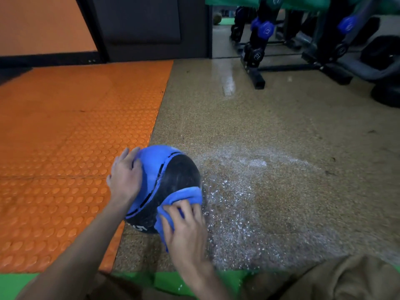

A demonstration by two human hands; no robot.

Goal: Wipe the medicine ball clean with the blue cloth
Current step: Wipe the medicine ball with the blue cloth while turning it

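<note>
A speckled tan gym floor [270,126] fills most of the scene, bordered on the left by an orange studded rubber mat [75,126]. At the far right a black metal rack [255,74] holds blue and black hex dumbbells [265,29] on its slanted tiers. In the foreground, a round blue-and-black rubber medicine ball [173,176] sits on the tan floor, right at the edge of the orange mat. A person steadies it with the left hand [125,178], whose fingers lie spread and flat against the ball's blue left side, grasping nothing. The right hand [186,230] has its fingers bent over a bunched blue microfibre cloth [186,194] and presses it to the ball's black near-right surface. A loose end of the cloth hangs below the thumb. White specks [238,191] are scattered over the floor just right of the ball.
</note>
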